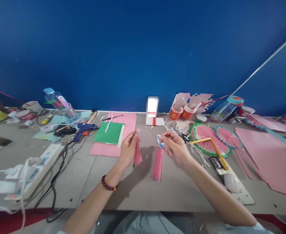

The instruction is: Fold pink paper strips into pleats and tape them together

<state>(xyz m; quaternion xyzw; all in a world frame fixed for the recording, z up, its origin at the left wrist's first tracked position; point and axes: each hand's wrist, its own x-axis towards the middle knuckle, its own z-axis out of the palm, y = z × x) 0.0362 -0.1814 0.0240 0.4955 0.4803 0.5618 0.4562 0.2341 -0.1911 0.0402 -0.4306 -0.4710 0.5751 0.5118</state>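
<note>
My left hand (129,146) pinches the upper end of a folded strip of pink pleated paper (138,151), which hangs down in a narrow fan. In my right hand (176,147) is a thin white-and-blue ring that looks like a roll of tape (159,140), gripped at its right side. Just below it, a second pink pleated paper (157,164) lies on the table, folded flat. The two hands are apart.
Left: green paper pack (110,132), pink sheet (101,150), blue glue gun (84,129), power strip (39,170) and cables. Behind: phone (152,107), red paper cups (176,112). Right: watermelon paper fan (201,135), yellow stick (219,152), second phone (217,164), pink sheets (269,152).
</note>
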